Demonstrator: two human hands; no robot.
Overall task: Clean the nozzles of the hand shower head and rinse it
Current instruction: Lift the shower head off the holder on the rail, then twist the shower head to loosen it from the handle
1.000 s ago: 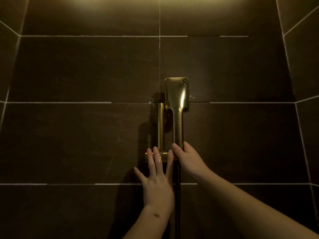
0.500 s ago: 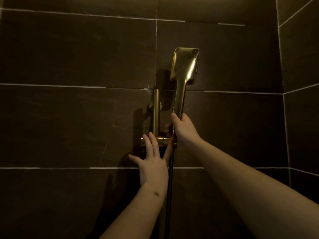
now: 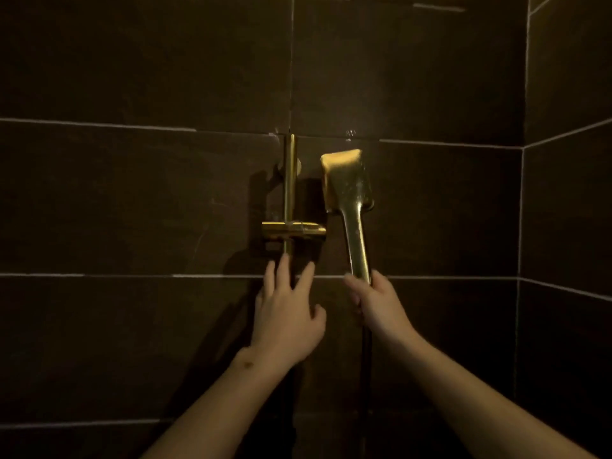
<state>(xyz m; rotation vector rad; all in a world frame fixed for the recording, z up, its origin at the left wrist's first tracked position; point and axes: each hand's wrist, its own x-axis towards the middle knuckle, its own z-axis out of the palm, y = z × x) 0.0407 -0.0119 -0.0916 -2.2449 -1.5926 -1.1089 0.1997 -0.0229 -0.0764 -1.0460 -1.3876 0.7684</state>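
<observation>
The gold hand shower [image 3: 347,183] has a flat rectangular head and a long handle, and it stands upright away from the wall, its back turned to me. My right hand [image 3: 374,306] grips the bottom of the handle. The nozzle face is hidden on the far side. A gold holder bracket [image 3: 293,230] sits on the gold vertical rail [image 3: 289,180], left of the shower, with nothing in it. My left hand [image 3: 286,313] is just below the bracket with fingers spread and holds nothing.
Dark brown wall tiles [image 3: 132,200] with pale grout lines fill the view, and a side wall [image 3: 569,193] meets them at the right. A dark hose [image 3: 366,376] hangs down from the handle below my right hand.
My right hand has lifted the hand shower out of the bracket and brought it down and to the right. My left hand has dropped off the bracket to just below it.
</observation>
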